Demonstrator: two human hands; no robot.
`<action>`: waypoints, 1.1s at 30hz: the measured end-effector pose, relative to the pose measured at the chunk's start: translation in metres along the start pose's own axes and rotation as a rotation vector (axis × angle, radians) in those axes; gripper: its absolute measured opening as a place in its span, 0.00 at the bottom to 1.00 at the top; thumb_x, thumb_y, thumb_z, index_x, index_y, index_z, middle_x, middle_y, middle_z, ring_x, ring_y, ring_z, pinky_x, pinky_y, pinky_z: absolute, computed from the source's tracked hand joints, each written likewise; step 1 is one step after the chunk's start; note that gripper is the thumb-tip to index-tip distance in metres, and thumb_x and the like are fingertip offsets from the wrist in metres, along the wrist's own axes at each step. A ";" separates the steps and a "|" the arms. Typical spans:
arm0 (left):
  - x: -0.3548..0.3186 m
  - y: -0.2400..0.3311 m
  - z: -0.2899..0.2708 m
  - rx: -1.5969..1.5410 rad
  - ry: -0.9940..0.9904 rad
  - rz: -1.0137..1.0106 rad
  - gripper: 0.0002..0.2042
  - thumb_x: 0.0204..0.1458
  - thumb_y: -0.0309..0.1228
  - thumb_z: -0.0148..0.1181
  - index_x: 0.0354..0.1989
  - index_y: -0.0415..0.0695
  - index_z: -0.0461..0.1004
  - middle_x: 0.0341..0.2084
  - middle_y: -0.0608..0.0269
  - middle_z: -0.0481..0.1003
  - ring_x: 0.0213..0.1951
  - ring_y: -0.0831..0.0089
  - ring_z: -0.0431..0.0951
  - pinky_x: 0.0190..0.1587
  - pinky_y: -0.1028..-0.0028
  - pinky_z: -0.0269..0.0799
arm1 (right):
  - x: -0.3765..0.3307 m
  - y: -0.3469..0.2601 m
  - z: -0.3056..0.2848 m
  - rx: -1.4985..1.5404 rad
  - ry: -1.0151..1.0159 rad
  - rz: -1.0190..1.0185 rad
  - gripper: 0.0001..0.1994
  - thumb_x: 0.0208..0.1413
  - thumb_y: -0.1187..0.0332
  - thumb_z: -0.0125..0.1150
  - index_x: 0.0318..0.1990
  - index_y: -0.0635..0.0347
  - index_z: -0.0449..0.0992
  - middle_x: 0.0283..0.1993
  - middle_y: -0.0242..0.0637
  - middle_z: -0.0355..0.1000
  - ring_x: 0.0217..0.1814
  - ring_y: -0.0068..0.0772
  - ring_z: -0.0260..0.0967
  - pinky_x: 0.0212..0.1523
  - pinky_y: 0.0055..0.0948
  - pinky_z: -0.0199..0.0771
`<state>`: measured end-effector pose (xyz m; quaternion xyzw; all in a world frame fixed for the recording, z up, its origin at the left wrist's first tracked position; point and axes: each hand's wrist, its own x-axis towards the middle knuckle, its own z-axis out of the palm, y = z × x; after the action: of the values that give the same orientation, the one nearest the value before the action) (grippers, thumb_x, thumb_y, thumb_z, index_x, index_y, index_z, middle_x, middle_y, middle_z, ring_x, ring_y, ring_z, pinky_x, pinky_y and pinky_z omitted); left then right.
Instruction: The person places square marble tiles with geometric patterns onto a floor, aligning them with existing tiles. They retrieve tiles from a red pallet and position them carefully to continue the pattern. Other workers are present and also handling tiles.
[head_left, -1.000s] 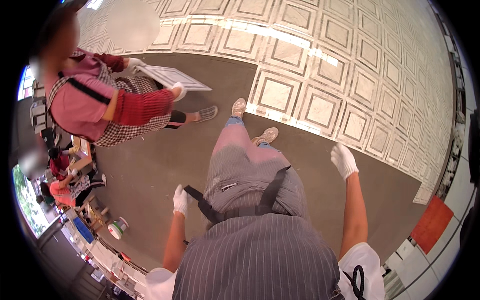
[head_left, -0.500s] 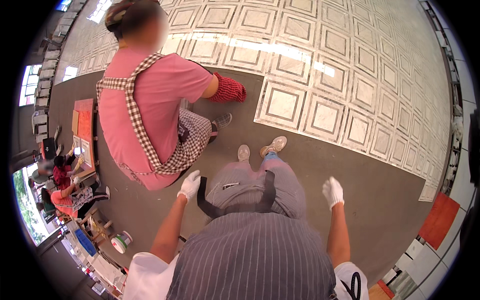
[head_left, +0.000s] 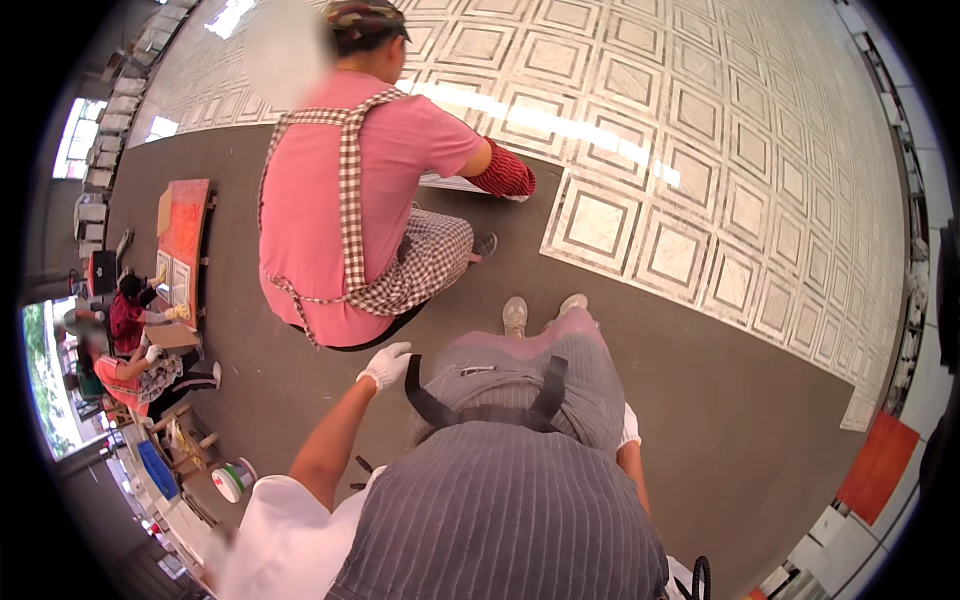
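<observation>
My left hand [head_left: 387, 366], in a white knit glove, hangs beside my left thigh with nothing in it, its fingers loosely extended. My right hand [head_left: 629, 428], also gloved in white, is beside my right thigh; my grey striped apron [head_left: 500, 510] hides most of it, fingers included. Ahead to the left, a person in a pink shirt [head_left: 350, 190] and checked apron squats with their back to me. Their right arm, in a red sleeve cover [head_left: 503, 175], reaches to a pale tile piece [head_left: 449, 183] at the edge of the laid tiles.
White marble tiles with grey square frames [head_left: 592, 222] cover the floor ahead and right. Grey floor [head_left: 720, 400] lies around my feet. At left, people work at a tilted orange board [head_left: 186, 225], near a white bucket [head_left: 234, 480]. An orange panel [head_left: 878, 468] is at far right.
My right hand has dropped back against my thigh, and my left hand has stayed at my side. The squatting person has shifted right in view, turned their head, and a tile piece now shows by their arm.
</observation>
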<state>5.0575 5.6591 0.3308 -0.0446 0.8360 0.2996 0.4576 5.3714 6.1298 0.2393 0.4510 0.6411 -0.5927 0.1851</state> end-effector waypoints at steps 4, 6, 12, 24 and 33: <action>-0.041 -0.029 0.001 -0.396 0.189 -0.287 0.24 0.55 0.34 0.52 0.60 0.36 0.64 0.38 0.59 0.75 0.33 0.73 0.75 0.36 0.75 0.71 | -0.002 -0.107 -0.012 0.304 0.128 0.227 0.19 0.60 0.57 0.53 0.55 0.56 0.70 0.43 0.38 0.74 0.39 0.35 0.72 0.38 0.33 0.73; -0.054 -0.044 0.016 -0.585 0.267 -0.328 0.26 0.55 0.35 0.53 0.61 0.38 0.63 0.39 0.60 0.74 0.34 0.74 0.74 0.38 0.72 0.72 | 0.010 -0.129 -0.033 0.292 0.154 0.227 0.17 0.60 0.57 0.54 0.52 0.55 0.71 0.39 0.35 0.73 0.35 0.31 0.70 0.32 0.31 0.72; -0.171 -0.150 0.145 -0.519 0.433 -0.477 0.26 0.53 0.39 0.55 0.60 0.43 0.65 0.38 0.61 0.75 0.35 0.73 0.74 0.36 0.72 0.73 | 0.104 -0.141 -0.054 0.138 -0.187 0.208 0.15 0.59 0.55 0.51 0.49 0.50 0.70 0.43 0.34 0.70 0.37 0.33 0.68 0.32 0.34 0.69; -0.399 -0.013 0.295 -1.117 0.271 -1.024 0.24 0.54 0.42 0.51 0.56 0.43 0.69 0.55 0.54 0.70 0.57 0.59 0.69 0.56 0.67 0.67 | 0.045 -0.300 0.163 -0.320 -0.658 0.106 0.14 0.61 0.61 0.52 0.50 0.57 0.69 0.35 0.33 0.70 0.30 0.28 0.68 0.26 0.26 0.69; -0.368 -0.071 0.256 -0.662 0.602 -0.407 0.19 0.53 0.38 0.52 0.52 0.47 0.73 0.49 0.52 0.74 0.53 0.53 0.72 0.55 0.64 0.67 | -0.048 -0.345 0.291 -0.581 -0.848 -0.097 0.15 0.60 0.63 0.54 0.51 0.62 0.71 0.36 0.36 0.74 0.31 0.28 0.72 0.29 0.28 0.75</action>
<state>5.4833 5.6666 0.4871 -0.4346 0.7654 0.4276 0.2062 5.0345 5.8803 0.4143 0.0708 0.6681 -0.5289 0.5186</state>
